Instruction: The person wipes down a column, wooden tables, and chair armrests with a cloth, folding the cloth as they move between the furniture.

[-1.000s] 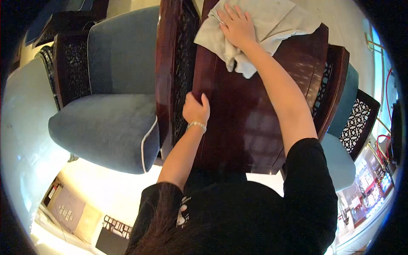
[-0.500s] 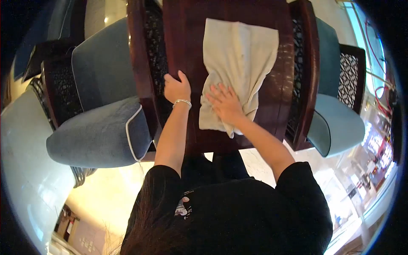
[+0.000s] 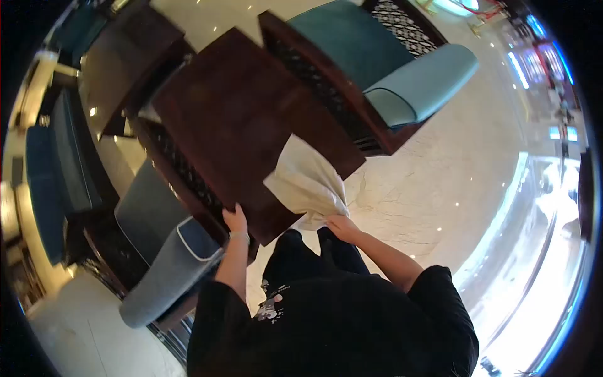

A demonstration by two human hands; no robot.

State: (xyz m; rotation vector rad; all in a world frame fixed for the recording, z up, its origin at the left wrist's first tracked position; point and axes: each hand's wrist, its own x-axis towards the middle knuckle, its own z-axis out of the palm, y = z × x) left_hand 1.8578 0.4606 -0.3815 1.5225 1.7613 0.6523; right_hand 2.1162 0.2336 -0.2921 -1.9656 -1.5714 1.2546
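Glossy pale floor (image 3: pixel 402 207), teal-cushioned armchair (image 3: pixel 427 81)

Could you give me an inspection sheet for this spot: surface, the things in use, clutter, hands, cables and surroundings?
Surface: dark brown table; too blurred to judge marks.
Things in use: one pale cloth, creased and gathered at its near end, overlapping the table's near edge in view; whether it touches the top cannot be told.
Clutter: nothing seen.
Hands: right hand grips the cloth's near end; left hand is at the table's left edge, its exact hold unclear.
Cables: nothing seen for certain.
Surroundings: teal chair to the right, grey-blue chair to the left, pale veined floor.
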